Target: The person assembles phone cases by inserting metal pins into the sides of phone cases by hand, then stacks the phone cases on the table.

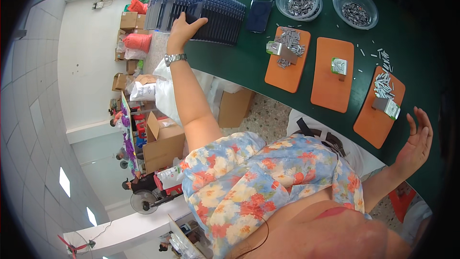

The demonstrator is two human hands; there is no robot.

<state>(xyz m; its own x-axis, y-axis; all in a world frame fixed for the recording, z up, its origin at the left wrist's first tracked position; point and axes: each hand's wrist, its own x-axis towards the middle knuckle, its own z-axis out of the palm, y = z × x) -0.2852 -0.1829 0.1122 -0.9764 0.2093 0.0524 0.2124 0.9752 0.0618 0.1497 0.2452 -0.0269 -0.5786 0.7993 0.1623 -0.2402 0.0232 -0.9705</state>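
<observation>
1. Left of the middle orange board [329, 92], well apart: stacked dark cases [218, 18]; left hand [183, 29] on them, thumb spread, some fingertips hidden, perhaps steadying the row.
2. Right of that board: right hand [415, 142], nothing held, fingers loosely apart, near another orange board [370, 127].
3. Beyond it: clear bowls [338, 5], presumably containing loose metal pieces [357, 15].

a tabletop [230, 69] I saw from afar as deep green, stacked trays [218, 21] that looked black, boards [330, 91] that were plain orange, small pieces [292, 37] that showed silvery grey, a pale blue garment [261, 177] that was patterned with red and cream flowers
</observation>
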